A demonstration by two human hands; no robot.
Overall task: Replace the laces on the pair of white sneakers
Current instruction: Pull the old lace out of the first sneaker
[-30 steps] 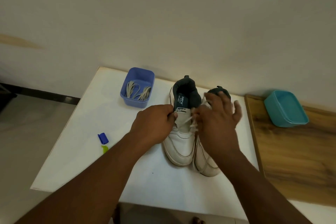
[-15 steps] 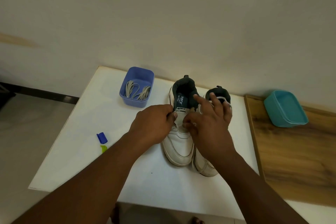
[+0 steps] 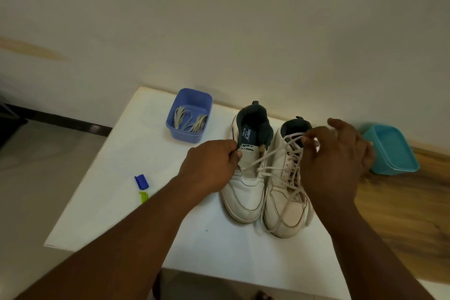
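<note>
head camera looked down on a white bench [image 3: 121, 202] pushed against a pale wall. two white sneakers stood side by side near its middle, toes toward the viewer. the left sneaker [image 3: 246, 187] sat at about 12 o'clock from the left hand's forearm, its dark tongue raised and most eyelets bare. the right sneaker [image 3: 285, 202] stood touching it at 3 o'clock, with its own lacing in place.

the left hand [image 3: 209, 168] curled around the left sneaker's side near the tongue, thumb and fingers pinching the upper. the right hand [image 3: 333, 163] hovered above the right sneaker, thumb and forefinger pinching a white lace [image 3: 270, 153] that ran taut from the left sneaker's eyelets toward 2 o'clock; the other fingers were loosely fanned. more lace hung in loops down over the right sneaker's toe.

at 11 o'clock from the sneakers sat a purple tub [image 3: 190, 114] holding coiled grey laces [image 3: 188, 120]. at 3 o'clock, on a wooden surface [image 3: 401, 214] beside the bench, was a teal tub [image 3: 392, 148], partly hidden by the right hand. at 9 o'clock, near the bench's left edge, lay a small blue cap [image 3: 141, 181] with a green piece [image 3: 143, 197] just beside it.
</note>
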